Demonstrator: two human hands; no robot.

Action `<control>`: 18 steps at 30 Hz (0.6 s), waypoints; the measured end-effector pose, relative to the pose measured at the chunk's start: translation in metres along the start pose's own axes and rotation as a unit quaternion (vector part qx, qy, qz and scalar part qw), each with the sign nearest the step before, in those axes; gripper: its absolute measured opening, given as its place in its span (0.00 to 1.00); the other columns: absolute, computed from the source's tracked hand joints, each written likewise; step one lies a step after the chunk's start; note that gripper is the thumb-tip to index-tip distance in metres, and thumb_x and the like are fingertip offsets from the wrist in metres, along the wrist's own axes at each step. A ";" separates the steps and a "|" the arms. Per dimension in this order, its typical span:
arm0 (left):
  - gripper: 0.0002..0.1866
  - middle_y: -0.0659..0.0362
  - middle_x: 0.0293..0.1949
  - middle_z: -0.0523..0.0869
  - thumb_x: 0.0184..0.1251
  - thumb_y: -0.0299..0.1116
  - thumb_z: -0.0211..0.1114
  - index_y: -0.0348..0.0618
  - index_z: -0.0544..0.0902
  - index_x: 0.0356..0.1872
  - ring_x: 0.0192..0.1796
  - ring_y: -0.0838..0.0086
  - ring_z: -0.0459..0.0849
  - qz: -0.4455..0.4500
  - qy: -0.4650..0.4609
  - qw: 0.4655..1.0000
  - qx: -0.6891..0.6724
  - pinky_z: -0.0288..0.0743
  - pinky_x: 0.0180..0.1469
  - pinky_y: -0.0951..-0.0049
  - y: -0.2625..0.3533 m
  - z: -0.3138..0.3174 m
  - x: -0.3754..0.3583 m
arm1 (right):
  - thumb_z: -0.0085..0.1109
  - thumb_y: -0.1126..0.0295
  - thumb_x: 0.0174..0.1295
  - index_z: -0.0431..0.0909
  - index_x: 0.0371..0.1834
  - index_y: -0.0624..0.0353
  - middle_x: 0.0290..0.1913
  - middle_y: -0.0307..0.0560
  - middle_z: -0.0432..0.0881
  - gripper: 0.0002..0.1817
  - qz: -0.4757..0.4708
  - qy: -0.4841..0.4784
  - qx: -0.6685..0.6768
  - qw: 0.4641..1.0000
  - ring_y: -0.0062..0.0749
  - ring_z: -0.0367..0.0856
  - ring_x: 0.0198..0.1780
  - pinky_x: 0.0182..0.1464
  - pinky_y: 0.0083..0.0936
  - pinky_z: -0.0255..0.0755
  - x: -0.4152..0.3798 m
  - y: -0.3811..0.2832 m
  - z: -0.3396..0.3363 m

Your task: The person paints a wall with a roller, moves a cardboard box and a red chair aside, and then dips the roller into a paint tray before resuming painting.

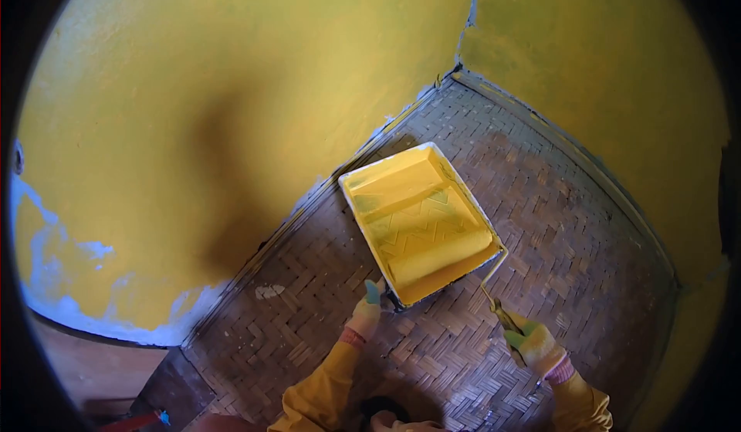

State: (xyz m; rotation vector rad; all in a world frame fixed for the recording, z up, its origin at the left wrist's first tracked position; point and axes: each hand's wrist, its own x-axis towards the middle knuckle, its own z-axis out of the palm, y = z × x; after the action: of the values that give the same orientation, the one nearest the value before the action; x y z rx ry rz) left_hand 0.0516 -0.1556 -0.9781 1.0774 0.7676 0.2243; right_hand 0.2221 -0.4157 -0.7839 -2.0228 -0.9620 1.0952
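Note:
A paint tray [404, 202] coated in yellow paint lies on the woven floor, its ribbed slope showing zigzag marks. My left hand [365, 314], in a pale glove with a teal patch, is at the tray's near left corner, fingers closed on its edge. In my right hand [538, 345], also gloved, is the handle of a paint roller [441, 257], with the fingers wrapped round it. The roller's yellow sleeve rests on the near part of the tray, and its wire frame bends over the right edge. Part of the handle is hidden by the glove.
Yellow-painted walls [309, 61] meet in a corner beyond the tray. Pale unpainted patches [69, 308] show low on the left wall. The woven floor mat [309, 324] runs up to both walls. A red object [133, 423] is at the bottom left.

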 end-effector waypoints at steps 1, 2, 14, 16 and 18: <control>0.43 0.60 0.40 0.77 0.57 0.68 0.28 0.43 0.62 0.61 0.35 0.82 0.71 0.004 -0.030 0.996 -0.079 0.67 0.39 0.80 0.001 -0.001 -0.014 | 0.47 0.75 0.56 0.68 0.51 0.63 0.23 0.42 0.72 0.17 0.001 -0.005 0.000 1.000 0.20 0.68 0.17 0.20 0.19 0.65 -0.009 0.002 0.004; 0.47 0.59 0.42 0.77 0.54 0.71 0.24 0.40 0.60 0.61 0.32 0.80 0.71 0.007 -0.028 0.993 -0.118 0.68 0.38 0.79 0.005 0.002 -0.027 | 0.48 0.74 0.56 0.68 0.51 0.63 0.27 0.45 0.73 0.18 0.008 -0.015 -0.034 0.999 0.22 0.70 0.19 0.22 0.19 0.67 -0.019 -0.001 0.007; 0.47 0.53 0.45 0.78 0.53 0.71 0.31 0.40 0.54 0.63 0.41 0.67 0.76 -0.013 0.048 0.998 0.036 0.67 0.47 0.72 -0.067 -0.024 -0.079 | 0.47 0.70 0.57 0.67 0.53 0.58 0.23 0.48 0.75 0.19 0.215 0.003 0.093 0.972 0.26 0.72 0.20 0.24 0.23 0.69 -0.028 -0.035 0.043; 0.44 0.51 0.46 0.77 0.56 0.69 0.36 0.43 0.52 0.64 0.46 0.66 0.76 -0.036 0.080 0.984 0.153 0.65 0.51 0.72 -0.039 -0.020 -0.089 | 0.47 0.69 0.58 0.67 0.52 0.58 0.24 0.49 0.75 0.18 0.205 -0.005 0.097 0.974 0.29 0.73 0.21 0.25 0.24 0.69 -0.009 -0.019 0.053; 0.40 0.61 0.37 0.76 0.58 0.53 0.53 0.40 0.47 0.65 0.37 0.76 0.73 -0.015 -0.017 0.972 0.235 0.67 0.40 0.79 0.008 -0.006 -0.100 | 0.47 0.69 0.58 0.68 0.50 0.58 0.22 0.49 0.74 0.16 -0.002 0.052 -0.105 0.993 0.33 0.73 0.21 0.26 0.28 0.69 0.010 0.008 0.065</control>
State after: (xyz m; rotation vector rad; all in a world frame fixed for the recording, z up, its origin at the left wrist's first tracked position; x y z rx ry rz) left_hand -0.0232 -0.1986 -0.9273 1.5115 0.8279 -0.0061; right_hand 0.1711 -0.3999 -0.8238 -2.2210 -1.0645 0.9083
